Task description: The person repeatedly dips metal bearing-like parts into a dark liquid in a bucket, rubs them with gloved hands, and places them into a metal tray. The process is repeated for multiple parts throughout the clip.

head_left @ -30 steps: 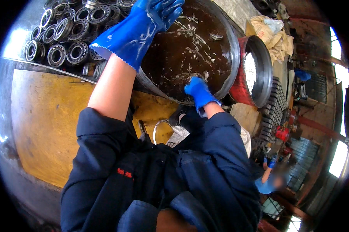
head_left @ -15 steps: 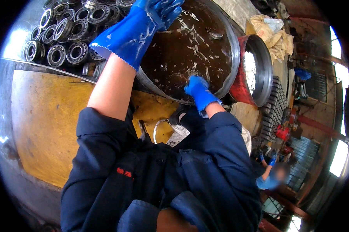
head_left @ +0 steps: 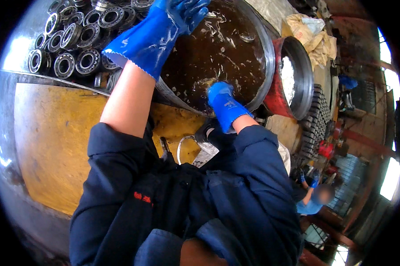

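A round metal drum (head_left: 267,66) stands before me, filled with dark brown liquid (head_left: 195,62) with pale foam streaks. My left hand (head_left: 182,17), in a long wet blue rubber glove, reaches over its left side near the top of the view. Its visible fingers stretch to the right, apart from each other, with nothing seen in them. My right hand (head_left: 221,98), gloved in blue too, dips into the liquid near the drum's close edge. Its fingers are hidden below the surface. A small round metal piece (head_left: 247,38) shows at the liquid's far right.
Many steel bearings (head_left: 88,61) lie heaped on a metal surface at the left. A yellow sheet (head_left: 58,142) lies below them. Right of the drum are a red drum (head_left: 277,84), brown paper sacks (head_left: 315,42) and stacked metal blocks (head_left: 316,119). Another person (head_left: 313,201) works farther right.
My right hand has shifted slightly left and away from me in the liquid, and foam streaks have drifted. My left hand has hardly moved.
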The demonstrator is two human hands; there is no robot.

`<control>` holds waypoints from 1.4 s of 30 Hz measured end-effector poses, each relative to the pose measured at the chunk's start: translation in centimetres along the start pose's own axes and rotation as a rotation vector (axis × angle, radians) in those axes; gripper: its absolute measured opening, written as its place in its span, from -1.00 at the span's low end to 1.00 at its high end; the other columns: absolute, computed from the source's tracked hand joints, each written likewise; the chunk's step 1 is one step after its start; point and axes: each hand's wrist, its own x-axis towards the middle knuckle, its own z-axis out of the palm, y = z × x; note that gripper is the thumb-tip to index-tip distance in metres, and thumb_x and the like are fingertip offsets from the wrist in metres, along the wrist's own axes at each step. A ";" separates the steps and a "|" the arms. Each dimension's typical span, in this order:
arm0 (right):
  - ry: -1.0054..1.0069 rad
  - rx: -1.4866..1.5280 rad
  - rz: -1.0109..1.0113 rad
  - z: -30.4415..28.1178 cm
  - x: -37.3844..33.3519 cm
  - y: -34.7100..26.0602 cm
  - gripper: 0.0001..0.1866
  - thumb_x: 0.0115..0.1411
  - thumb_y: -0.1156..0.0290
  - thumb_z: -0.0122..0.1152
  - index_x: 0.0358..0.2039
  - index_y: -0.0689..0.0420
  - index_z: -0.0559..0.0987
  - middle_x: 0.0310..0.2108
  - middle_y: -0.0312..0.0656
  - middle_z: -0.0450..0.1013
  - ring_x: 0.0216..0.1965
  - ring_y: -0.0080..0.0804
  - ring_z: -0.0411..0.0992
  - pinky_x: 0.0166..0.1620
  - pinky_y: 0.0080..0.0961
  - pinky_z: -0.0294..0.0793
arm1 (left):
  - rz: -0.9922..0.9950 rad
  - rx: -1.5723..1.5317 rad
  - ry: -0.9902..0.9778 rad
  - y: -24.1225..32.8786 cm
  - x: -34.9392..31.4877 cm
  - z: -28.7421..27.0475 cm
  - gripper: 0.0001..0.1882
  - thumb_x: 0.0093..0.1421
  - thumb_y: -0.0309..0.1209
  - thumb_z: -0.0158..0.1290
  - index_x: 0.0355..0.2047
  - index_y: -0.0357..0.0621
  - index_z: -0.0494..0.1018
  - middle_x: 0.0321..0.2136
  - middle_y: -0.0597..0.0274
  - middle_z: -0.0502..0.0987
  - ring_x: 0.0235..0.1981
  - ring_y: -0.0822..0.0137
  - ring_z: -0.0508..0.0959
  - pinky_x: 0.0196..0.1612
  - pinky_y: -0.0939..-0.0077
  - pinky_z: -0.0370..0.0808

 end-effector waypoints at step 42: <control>0.923 2.056 -0.118 -0.6 -12.5 8.9 -0.58 0.16 0.35 0.24 0.04 0.17 0.63 -0.06 0.04 0.64 0.01 -0.21 0.61 0.14 -0.33 0.53 | -0.234 0.749 0.114 -9.8 -1.1 -4.7 -0.54 0.50 -0.13 -0.18 0.23 -0.08 0.43 0.14 0.05 0.57 0.07 0.01 0.60 0.14 -0.03 0.53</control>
